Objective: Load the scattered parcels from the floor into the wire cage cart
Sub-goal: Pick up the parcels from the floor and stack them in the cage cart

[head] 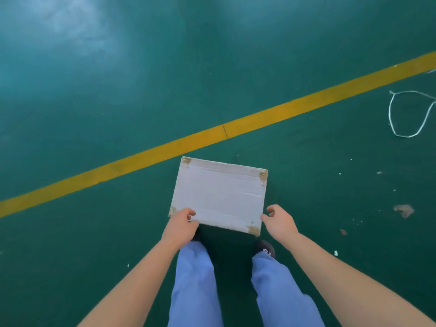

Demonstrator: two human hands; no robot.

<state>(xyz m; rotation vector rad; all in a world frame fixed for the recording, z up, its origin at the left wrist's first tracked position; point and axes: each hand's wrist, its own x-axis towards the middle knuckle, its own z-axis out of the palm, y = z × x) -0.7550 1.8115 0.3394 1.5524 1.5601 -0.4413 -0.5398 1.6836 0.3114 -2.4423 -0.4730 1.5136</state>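
A white cardboard parcel (219,194) with brown tape scraps at its corners sits level in front of my legs, its near edge over my shoes and a dark shadow beneath it. My left hand (180,226) grips its near left corner, fingers curled onto the top face. My right hand (279,221) is beside the near right corner, thumb tip at the box's right edge, fingers loosely curled and apart from the box. No wire cage cart is in view.
The floor is green (94,102), crossed diagonally by a yellow line (224,131) just beyond the parcel. A loop of white string (401,114) lies at the far right. Small scraps and a worn patch (404,210) dot the floor on the right.
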